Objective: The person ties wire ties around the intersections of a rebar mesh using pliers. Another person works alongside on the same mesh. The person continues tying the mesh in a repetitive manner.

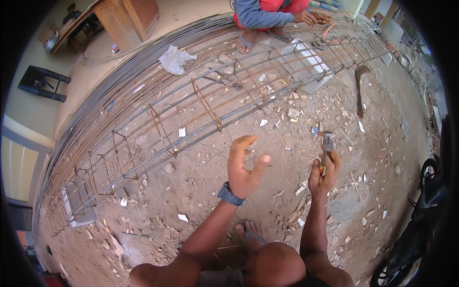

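My left hand (244,167), with a dark watch (230,194) on the wrist, is held over the ground in front of the rebar cage (210,111). Its thumb and fingers are apart, and I make out nothing between them. In my right hand (325,178) is a pair of pincers (327,143), gripped by the handles with the metal head pointing away from me. The cage, made of long bars and square stirrups, runs from the lower left to the upper right. Both hands are apart from it.
A co-worker (265,19) squats beyond the cage. White blocks (311,60) lie under it. Long loose bars (103,76) and a plastic bag (176,60) are behind it. A wire bundle (360,91) lies to the right, a motorcycle (411,229) stands lower right, and rubble covers the ground.
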Available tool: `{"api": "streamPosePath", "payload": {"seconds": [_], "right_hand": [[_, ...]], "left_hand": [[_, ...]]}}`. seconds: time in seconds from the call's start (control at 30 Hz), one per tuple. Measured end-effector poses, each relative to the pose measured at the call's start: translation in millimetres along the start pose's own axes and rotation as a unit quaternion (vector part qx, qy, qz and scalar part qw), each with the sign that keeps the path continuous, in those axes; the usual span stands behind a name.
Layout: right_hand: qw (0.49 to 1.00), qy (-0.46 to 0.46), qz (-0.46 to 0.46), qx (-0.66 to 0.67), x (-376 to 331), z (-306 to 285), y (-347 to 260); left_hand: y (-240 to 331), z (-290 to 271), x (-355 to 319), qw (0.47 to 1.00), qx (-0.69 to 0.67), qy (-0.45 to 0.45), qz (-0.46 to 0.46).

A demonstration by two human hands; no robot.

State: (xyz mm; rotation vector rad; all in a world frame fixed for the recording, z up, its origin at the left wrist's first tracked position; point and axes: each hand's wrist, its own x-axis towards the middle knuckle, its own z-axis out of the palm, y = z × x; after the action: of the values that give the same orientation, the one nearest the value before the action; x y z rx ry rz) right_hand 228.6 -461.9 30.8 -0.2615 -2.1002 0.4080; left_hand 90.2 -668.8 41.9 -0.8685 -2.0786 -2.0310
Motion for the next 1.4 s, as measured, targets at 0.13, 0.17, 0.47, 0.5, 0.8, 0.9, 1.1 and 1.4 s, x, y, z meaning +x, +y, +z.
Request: {"api": "streamPosePath", "payload": {"seconds": [0.13,0.17,0.47,0.5,0.8,0.9,1.1,1.4], "right_hand": [[0.956,-0.055,0.177,0.225,52,18,-88],[0.938,-0.097,0.196,0.27,51,25,-97],[0.797,-0.463,0.248,0.298,43,29,-153],[0.784,-0.462,0.273,0.313,37,37,-149],[0.782,-0.453,0.314,0.291,46,91,-136],[0.792,-0.46,0.317,0.246,59,87,-148],[0.904,-0.38,0.161,0.113,40,87,-136],[0.897,-0.403,0.013,-0.183,41,44,-186]], "left_hand": [[41,0,19,0.986,0.097,-0.05,0.125],[45,5,18,0.994,0.038,-0.047,0.088],[-4,-32,-35,0.972,0.064,0.211,-0.085],[-5,-36,-31,0.966,0.069,0.231,-0.093],[-48,-34,5,0.915,-0.234,0.035,-0.328],[-51,-30,9,0.901,-0.261,0.038,-0.344],[-45,-16,12,0.901,-0.274,0.057,-0.33],[-39,-22,26,0.844,-0.347,0.048,-0.406]]}}
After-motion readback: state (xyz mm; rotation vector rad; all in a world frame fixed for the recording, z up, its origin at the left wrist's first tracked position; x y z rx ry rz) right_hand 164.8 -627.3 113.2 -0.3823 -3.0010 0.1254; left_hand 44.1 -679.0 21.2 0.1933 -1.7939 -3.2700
